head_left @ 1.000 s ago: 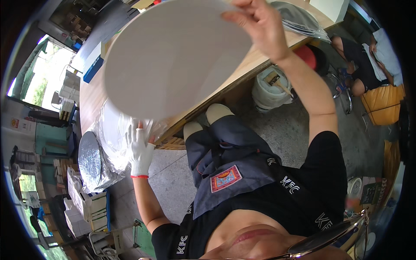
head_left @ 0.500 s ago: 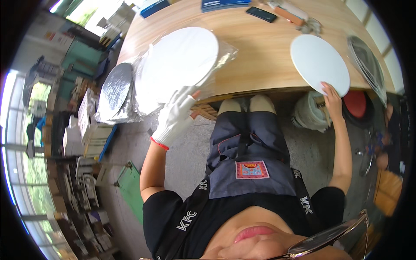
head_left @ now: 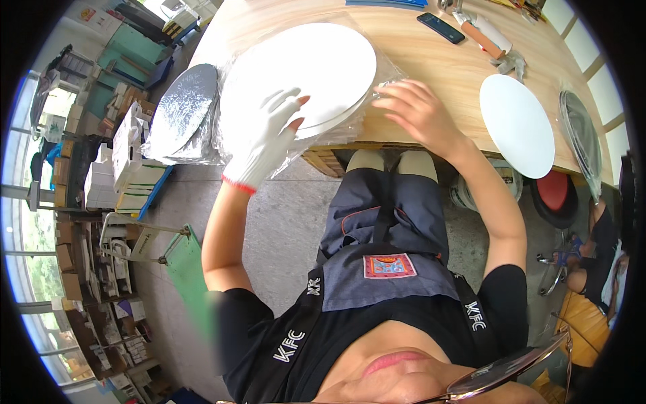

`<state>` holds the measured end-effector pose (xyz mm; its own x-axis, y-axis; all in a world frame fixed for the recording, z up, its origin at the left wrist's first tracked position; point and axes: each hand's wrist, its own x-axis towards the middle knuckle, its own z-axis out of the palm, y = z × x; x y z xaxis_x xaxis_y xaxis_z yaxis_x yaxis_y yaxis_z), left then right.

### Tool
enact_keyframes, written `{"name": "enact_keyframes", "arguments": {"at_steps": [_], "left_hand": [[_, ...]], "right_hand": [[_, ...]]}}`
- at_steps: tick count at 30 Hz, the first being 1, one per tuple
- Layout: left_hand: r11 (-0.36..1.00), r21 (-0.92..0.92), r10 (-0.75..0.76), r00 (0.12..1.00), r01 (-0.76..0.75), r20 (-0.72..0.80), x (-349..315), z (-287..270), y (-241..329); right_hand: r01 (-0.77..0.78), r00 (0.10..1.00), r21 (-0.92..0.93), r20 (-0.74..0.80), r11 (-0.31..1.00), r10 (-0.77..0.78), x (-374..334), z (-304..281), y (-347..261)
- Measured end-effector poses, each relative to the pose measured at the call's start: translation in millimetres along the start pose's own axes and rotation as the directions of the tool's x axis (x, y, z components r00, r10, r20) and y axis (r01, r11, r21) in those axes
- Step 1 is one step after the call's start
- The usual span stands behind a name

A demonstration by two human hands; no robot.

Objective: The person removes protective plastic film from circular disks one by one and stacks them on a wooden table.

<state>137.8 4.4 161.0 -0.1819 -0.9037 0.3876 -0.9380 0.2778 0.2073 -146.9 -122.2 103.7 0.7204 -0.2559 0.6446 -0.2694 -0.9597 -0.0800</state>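
My left hand (head_left: 269, 131), in a white knit glove with a red cuff and bare fingertips showing, lies with fingers apart on the near left of a stack of white round boards (head_left: 323, 67). Clear plastic film (head_left: 387, 64) spreads under and around the stack. At the stack's right edge is my bare right hand (head_left: 420, 111), fingers apart and slightly bent, the tips beside the film; whether they touch it I cannot tell. A single white round board (head_left: 517, 124) rests at the table's right front, away from both hands.
Left of the stack lies a silver round board in film (head_left: 182, 111). Wrapped round discs (head_left: 580, 135) overhang the right edge. A phone (head_left: 441, 28) and a roll (head_left: 484, 34) lie at the back. Below the table stand a bucket (head_left: 464, 195) and a red-topped stool (head_left: 554, 192).
My right hand has let go of the single white board at the right and moved left to the stack's edge. My left hand stays on the stack's near side.
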Motion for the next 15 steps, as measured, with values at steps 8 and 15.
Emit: {"name": "enact_keyframes", "arguments": {"at_steps": [8,15], "left_hand": [[0.959,0.061,0.268,0.957,-0.275,0.108,44.4,27.6,-38.7],[0.974,-0.031,0.224,0.973,-0.222,0.051,37.0,30.1,-39.7]], "right_hand": [[-0.254,0.738,-0.186,0.597,0.949,0.315,58.7,-4.0,21.8],[-0.554,0.820,-0.021,0.158,0.832,0.550,32.8,2.4,50.2]]}}
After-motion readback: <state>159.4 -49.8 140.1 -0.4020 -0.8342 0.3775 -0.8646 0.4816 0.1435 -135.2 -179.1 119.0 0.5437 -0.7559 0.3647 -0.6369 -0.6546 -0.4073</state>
